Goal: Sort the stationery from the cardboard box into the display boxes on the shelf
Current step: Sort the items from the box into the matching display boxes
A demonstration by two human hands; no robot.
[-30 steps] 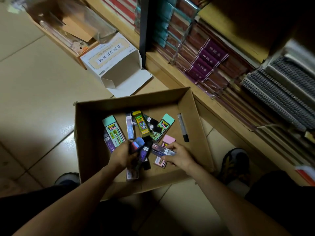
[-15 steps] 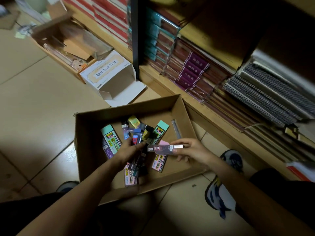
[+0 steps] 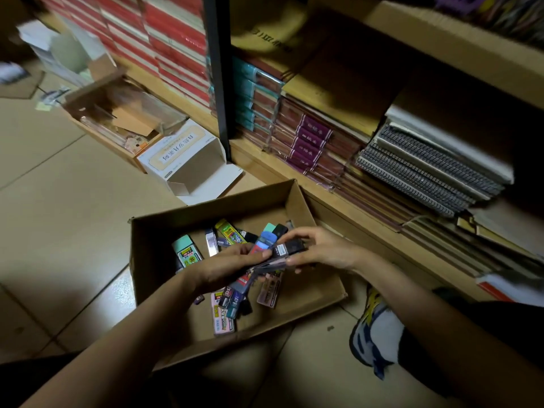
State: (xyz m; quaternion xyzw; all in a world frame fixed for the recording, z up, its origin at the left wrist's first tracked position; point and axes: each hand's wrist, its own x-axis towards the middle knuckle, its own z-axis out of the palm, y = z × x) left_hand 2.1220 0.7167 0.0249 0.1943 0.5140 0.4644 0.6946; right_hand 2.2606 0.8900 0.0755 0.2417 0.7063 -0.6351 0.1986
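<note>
A shallow cardboard box (image 3: 153, 260) sits on the floor in front of me, with several small stationery packs inside: a mint-capped pack (image 3: 187, 253), a yellow one (image 3: 231, 235) and a pink one (image 3: 222, 318). My left hand (image 3: 226, 267) grips a fanned bunch of packs (image 3: 259, 260) above the box. My right hand (image 3: 319, 250) pinches a dark pack (image 3: 290, 248) against the top of that bunch. Both hands meet over the middle of the box.
A white open display box (image 3: 182, 156) lies on the floor beyond the cardboard box, with a wooden tray of clutter (image 3: 117, 119) behind it. The shelf (image 3: 338, 201) on the right holds stacked notebooks and spiral pads (image 3: 426, 169). My shoe (image 3: 376, 331) is at lower right.
My right hand has carried the dark pack left onto the bunch in my left hand. Both hands have risen a little above the box. The view has tilted up toward the shelf.
</note>
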